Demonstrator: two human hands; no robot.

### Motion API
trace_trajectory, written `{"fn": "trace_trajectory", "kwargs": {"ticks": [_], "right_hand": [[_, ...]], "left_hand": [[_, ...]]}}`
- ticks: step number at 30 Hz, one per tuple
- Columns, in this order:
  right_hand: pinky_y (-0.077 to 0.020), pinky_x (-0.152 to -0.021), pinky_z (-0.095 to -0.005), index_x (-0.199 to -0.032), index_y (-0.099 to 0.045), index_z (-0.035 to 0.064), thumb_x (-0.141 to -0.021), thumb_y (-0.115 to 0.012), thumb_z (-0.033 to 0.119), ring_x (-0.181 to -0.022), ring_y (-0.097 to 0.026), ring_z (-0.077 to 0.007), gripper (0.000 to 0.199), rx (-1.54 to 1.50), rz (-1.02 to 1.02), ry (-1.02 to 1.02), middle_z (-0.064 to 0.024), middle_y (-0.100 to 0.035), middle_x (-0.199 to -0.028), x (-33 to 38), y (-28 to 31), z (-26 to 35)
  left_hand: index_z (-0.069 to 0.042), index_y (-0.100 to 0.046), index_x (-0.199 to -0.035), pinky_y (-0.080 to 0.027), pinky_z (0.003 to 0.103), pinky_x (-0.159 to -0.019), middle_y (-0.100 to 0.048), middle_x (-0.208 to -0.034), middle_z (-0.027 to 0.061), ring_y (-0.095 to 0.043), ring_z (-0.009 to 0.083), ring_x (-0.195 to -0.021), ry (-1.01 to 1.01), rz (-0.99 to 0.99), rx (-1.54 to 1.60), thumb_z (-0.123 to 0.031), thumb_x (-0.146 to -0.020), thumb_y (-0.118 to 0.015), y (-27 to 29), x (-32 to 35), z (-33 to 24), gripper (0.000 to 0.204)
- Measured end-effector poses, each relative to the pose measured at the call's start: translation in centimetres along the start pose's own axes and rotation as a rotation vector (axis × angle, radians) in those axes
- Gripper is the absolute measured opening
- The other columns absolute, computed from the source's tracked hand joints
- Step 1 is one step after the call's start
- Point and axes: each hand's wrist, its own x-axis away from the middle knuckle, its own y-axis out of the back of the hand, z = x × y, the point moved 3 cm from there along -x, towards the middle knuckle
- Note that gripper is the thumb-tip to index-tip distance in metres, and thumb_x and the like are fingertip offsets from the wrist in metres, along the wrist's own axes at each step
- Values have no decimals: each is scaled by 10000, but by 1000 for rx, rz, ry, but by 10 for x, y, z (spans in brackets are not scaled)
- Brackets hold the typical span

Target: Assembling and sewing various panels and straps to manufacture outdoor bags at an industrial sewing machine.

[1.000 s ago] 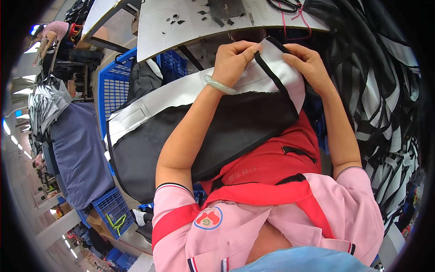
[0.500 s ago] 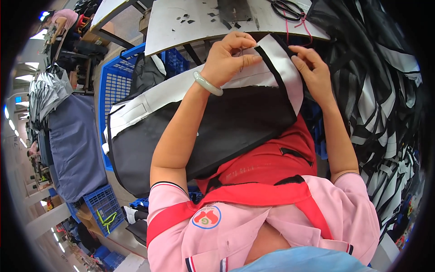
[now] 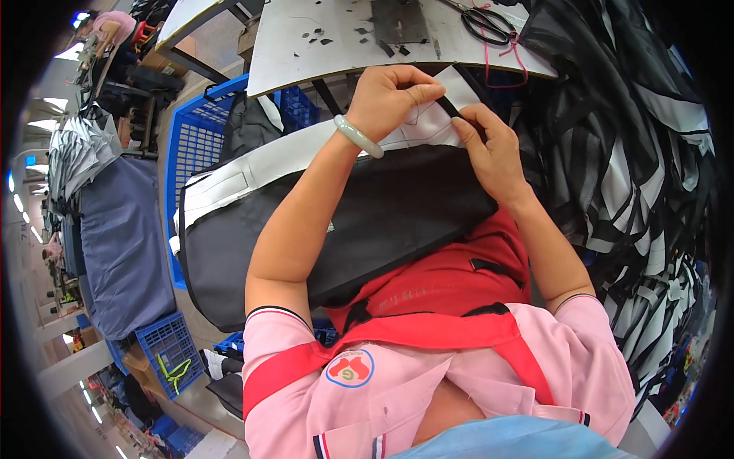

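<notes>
A large sewn fabric piece [image 3: 390,210], dark grey with a white band and a black edge strip, hangs across my front over the red apron [image 3: 451,279]. My left hand [image 3: 390,103], with a pale green bangle [image 3: 358,138] on its wrist, is closed in a pinch on the piece's far edge near the top of the black strip. Thin thread ends seem to hang below those fingers. A little lower and to the right, my right hand [image 3: 491,149] pinches the same strip. The white corner of the fabric sticks up behind both hands.
Just beyond my hands is a white table [image 3: 313,57] with dark scraps and black-handled scissors [image 3: 489,29] tied with pink cord. A blue crate [image 3: 183,145] holding fabric stands at left. Black and white fabric pieces [image 3: 612,168] hang in a heap at right.
My right hand has moved left and down along the edge, closer to my left hand. The left hand has shifted slightly down and right. The fabric's right end has folded away behind the hands.
</notes>
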Motion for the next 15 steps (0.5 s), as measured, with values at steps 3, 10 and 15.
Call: {"fn": "trace_trajectory", "kwargs": {"ticks": [3,10,15], "right_hand": [[-430,-600,-293,-921,-574,4,-916,-607,118,-619,-520,-175,118,22,7,27,-103,-540,-697,-4,-1,5],[-425,-596,-283,-922,-570,1,-923,-603,123,-615,-511,-163,127,-26,34,18,-97,-532,-685,-7,3,5],[-423,-581,-275,-893,-591,-5,-893,-617,81,-598,-498,-139,89,-25,224,10,-82,-546,-693,5,13,13]], "left_hand": [[-31,-723,-937,-427,205,-614,-622,-758,-35,-501,47,-679,81,26,16,-271,-934,-622,10,-3,3,260],[-19,-710,-987,-456,220,-774,-663,-871,-2,-566,74,-814,35,97,114,-196,-896,-666,16,-6,7,203],[-1,-701,-938,-482,239,-773,-679,-880,22,-602,82,-853,55,217,140,-106,-845,-697,9,15,-9,140]]}}
